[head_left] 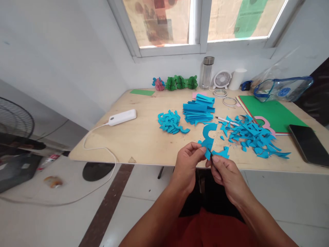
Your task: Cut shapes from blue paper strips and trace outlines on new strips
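At the table's front edge, my left hand (190, 161) pinches a piece of blue paper (208, 139) with curved, scalloped edges. My right hand (226, 173) is closed round small dark scissors (211, 155), whose blades are against the paper; the handles are mostly hidden by my fingers. Just beyond my left hand lies a pile of small curved blue cutouts (169, 121). A stack of folded blue paper strips (197, 109) sits further back. To the right spreads a heap of blue paper scraps (253, 133), with a white pen (226, 120) at its left side.
On the wooden table (144, 144) lie a white power bank (122, 117) with a cable, a phone (309, 144), green sheets (275, 111), a pink cutout (266, 125) and tape rolls (229, 101). Along the wall stand paper ornaments (180, 82), a bottle (206, 73) and a small fan (222, 79).
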`<state>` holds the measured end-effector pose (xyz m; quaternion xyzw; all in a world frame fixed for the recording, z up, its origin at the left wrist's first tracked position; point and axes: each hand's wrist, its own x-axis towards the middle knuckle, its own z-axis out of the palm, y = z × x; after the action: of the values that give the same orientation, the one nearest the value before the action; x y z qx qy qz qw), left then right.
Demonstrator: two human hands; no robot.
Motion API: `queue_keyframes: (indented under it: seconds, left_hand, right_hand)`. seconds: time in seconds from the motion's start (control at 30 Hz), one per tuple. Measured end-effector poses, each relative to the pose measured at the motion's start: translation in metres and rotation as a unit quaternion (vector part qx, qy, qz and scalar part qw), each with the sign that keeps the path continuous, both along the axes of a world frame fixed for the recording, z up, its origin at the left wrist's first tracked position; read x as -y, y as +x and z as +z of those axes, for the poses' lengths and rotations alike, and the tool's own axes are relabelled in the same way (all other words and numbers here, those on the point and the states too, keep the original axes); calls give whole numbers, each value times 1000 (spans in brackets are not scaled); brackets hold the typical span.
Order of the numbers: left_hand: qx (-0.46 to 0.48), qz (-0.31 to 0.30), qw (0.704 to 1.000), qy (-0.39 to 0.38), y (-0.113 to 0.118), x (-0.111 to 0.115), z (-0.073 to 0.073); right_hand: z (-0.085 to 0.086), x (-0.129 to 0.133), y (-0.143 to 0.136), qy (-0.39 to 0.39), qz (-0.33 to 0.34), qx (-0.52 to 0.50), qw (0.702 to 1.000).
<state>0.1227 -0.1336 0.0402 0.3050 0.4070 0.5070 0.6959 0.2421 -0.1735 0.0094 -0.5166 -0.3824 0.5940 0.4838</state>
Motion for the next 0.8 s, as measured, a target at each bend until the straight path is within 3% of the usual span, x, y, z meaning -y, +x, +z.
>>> queue_keyframes:
  seconds: [0.27,0.8]
  left_hand:
    - [-10,-12,1000,19,0,0,0]
    - [-43,27,998,47,-1,2,5]
  right_hand:
    - [2,1,1,3,13,1,1000]
    - [2,2,2,-2,20,-11,1000]
